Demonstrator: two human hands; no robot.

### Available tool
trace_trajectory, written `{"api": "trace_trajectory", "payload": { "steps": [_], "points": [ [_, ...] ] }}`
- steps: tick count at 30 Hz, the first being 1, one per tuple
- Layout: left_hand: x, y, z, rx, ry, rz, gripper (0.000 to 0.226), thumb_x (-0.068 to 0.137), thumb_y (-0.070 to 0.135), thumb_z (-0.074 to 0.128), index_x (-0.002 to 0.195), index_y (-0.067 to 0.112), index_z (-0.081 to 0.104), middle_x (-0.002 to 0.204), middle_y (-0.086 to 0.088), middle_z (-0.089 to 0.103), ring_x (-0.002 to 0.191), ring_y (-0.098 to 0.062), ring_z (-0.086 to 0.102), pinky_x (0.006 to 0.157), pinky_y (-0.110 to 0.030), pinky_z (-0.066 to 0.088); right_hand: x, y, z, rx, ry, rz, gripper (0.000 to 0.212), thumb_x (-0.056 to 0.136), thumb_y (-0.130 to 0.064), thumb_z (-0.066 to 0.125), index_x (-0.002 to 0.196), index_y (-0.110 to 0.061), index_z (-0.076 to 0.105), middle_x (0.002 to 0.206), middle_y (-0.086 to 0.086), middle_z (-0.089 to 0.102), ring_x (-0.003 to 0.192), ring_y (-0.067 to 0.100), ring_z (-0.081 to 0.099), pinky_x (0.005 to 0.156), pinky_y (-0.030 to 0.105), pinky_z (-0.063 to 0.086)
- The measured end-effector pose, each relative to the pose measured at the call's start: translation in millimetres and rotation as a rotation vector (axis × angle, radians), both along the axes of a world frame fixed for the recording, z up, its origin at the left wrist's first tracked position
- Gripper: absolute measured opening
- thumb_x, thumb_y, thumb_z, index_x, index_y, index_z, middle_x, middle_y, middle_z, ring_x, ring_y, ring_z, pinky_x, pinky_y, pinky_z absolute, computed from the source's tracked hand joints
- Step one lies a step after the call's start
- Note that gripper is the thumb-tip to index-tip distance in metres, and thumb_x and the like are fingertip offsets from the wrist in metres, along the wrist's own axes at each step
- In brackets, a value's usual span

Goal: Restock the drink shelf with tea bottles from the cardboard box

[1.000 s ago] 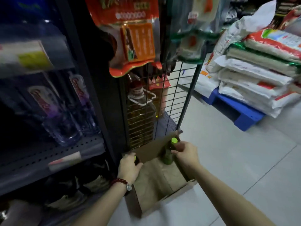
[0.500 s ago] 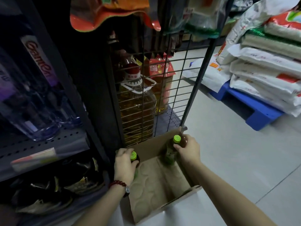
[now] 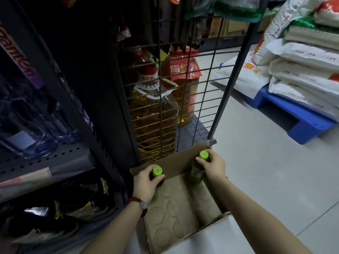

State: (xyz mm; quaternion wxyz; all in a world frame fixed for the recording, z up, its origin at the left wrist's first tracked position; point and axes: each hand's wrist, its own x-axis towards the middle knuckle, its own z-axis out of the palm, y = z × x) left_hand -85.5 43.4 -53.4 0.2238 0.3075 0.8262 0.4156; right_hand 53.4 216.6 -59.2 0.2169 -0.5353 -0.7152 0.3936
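An open cardboard box [image 3: 176, 222] stands on the floor in front of the shelving. Two tea bottles with green caps stand upright inside it at its far end. My left hand [image 3: 145, 184] grips the neck of the left bottle [image 3: 157, 171], fingers curled round it just under the cap. The right bottle [image 3: 199, 170] is held the same way by my right hand [image 3: 213, 166]. The rest of the box floor is bare, marked with round bottle prints. The drink shelf [image 3: 55, 156] is to my left, with clear bottles on it.
A wire-grid rack [image 3: 183, 85] with large cooking oil jugs [image 3: 154, 114] stands right behind the box. Stacked rice sacks [image 3: 302, 57] lie on a blue pallet [image 3: 300, 116] to the right. Dark packets [image 3: 55, 217] fill the lowest shelf at left. Grey tiled floor [image 3: 266, 171] lies to the right.
The view has dropped closer to the box. Both hands closed round the bottle necks, and the two green caps now show above my fingers.
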Motion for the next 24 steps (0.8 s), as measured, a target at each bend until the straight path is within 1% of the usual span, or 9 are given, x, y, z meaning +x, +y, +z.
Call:
{"api": "trace_trajectory", "payload": {
  "steps": [6, 8, 10, 13, 15, 16, 18, 22, 24],
  "points": [
    [-5.5, -0.8, 2.1, 0.056, -0.061, 0.057, 0.031, 0.079, 0.02, 0.072, 0.109, 0.016, 0.066, 0.096, 0.005, 0.065, 0.094, -0.011, 0.059, 0.082, -0.022, 0.044, 7.1, -9.7, 4.7, 0.026, 0.004, 0.06, 0.033, 0.08, -0.022, 0.073, 0.111, -0.012, 0.066, 0.103, 0.004, 0.068, 0.094, 0.017, 0.056, 0.081, 0.025, 0.041],
    [-5.0, -0.1, 10.3, 0.098, -0.112, 0.063, 0.028, 0.08, 0.02, 0.071, 0.107, 0.017, 0.067, 0.093, 0.007, 0.066, 0.092, -0.009, 0.06, 0.079, -0.02, 0.046, 9.4, -14.4, 12.8, 0.006, 0.018, 0.063, 0.032, 0.081, -0.024, 0.073, 0.11, -0.012, 0.067, 0.103, 0.004, 0.069, 0.097, 0.02, 0.06, 0.084, 0.03, 0.048],
    [-2.7, 3.0, 22.7, 0.142, -0.141, 0.033, 0.024, 0.08, 0.019, 0.071, 0.103, 0.019, 0.067, 0.089, 0.013, 0.064, 0.087, -0.003, 0.059, 0.073, -0.012, 0.044, 10.6, -20.6, 26.5, -0.023, 0.037, 0.064, 0.033, 0.081, -0.025, 0.072, 0.11, -0.011, 0.067, 0.103, 0.005, 0.069, 0.099, 0.022, 0.062, 0.088, 0.038, 0.052],
    [1.7, 6.6, 49.9, 0.164, -0.095, -0.023, 0.023, 0.078, 0.022, 0.073, 0.101, 0.021, 0.067, 0.088, 0.015, 0.064, 0.083, 0.005, 0.056, 0.071, -0.01, 0.041, 12.3, -33.5, 55.5, -0.02, 0.056, 0.075, 0.029, 0.082, -0.028, 0.071, 0.107, -0.013, 0.067, 0.1, 0.004, 0.069, 0.097, 0.022, 0.063, 0.088, 0.043, 0.053],
    [4.1, 6.0, 72.4, 0.165, -0.077, -0.046, 0.026, 0.078, 0.023, 0.073, 0.104, 0.02, 0.067, 0.092, 0.012, 0.065, 0.084, 0.002, 0.057, 0.073, -0.012, 0.042, 15.2, -43.9, 81.2, -0.008, 0.079, 0.065, 0.025, 0.082, -0.027, 0.071, 0.103, -0.014, 0.067, 0.097, 0.004, 0.07, 0.095, 0.021, 0.063, 0.087, 0.045, 0.053],
    [5.6, 5.7, 86.0, 0.163, -0.073, -0.062, 0.028, 0.078, 0.023, 0.073, 0.105, 0.02, 0.067, 0.092, 0.011, 0.065, 0.084, 0.001, 0.057, 0.071, -0.01, 0.041, 17.1, -49.1, 96.1, -0.001, 0.096, 0.053, 0.024, 0.082, -0.027, 0.071, 0.102, -0.014, 0.067, 0.096, 0.004, 0.07, 0.094, 0.021, 0.063, 0.086, 0.045, 0.053],
    [9.0, 5.6, 115.8, 0.154, -0.052, -0.086, 0.028, 0.077, 0.023, 0.074, 0.104, 0.019, 0.068, 0.091, 0.011, 0.065, 0.082, 0.001, 0.057, 0.069, -0.007, 0.041, 22.1, -58.5, 128.1, 0.047, 0.095, 0.04, 0.024, 0.081, -0.026, 0.072, 0.101, -0.013, 0.068, 0.095, 0.004, 0.07, 0.093, 0.022, 0.063, 0.085, 0.041, 0.051],
    [18.3, 3.5, 184.3, 0.157, -0.042, -0.114, 0.028, 0.075, 0.024, 0.076, 0.102, 0.018, 0.069, 0.088, 0.011, 0.064, 0.085, -0.005, 0.059, 0.074, -0.018, 0.042, 30.4, -72.7, 201.5, 0.112, 0.083, 0.009, 0.029, 0.08, -0.026, 0.072, 0.104, -0.01, 0.068, 0.097, 0.004, 0.07, 0.092, 0.019, 0.061, 0.079, 0.029, 0.046],
    [23.4, 1.7, 221.5, 0.154, -0.033, -0.129, 0.027, 0.075, 0.024, 0.076, 0.101, 0.019, 0.069, 0.087, 0.012, 0.064, 0.085, -0.004, 0.059, 0.07, -0.012, 0.041, 35.6, -80.7, 238.7, 0.114, 0.097, -0.019, 0.028, 0.08, -0.026, 0.073, 0.103, -0.01, 0.068, 0.095, 0.002, 0.07, 0.088, 0.014, 0.059, 0.071, 0.021, 0.038]
  ]
}}
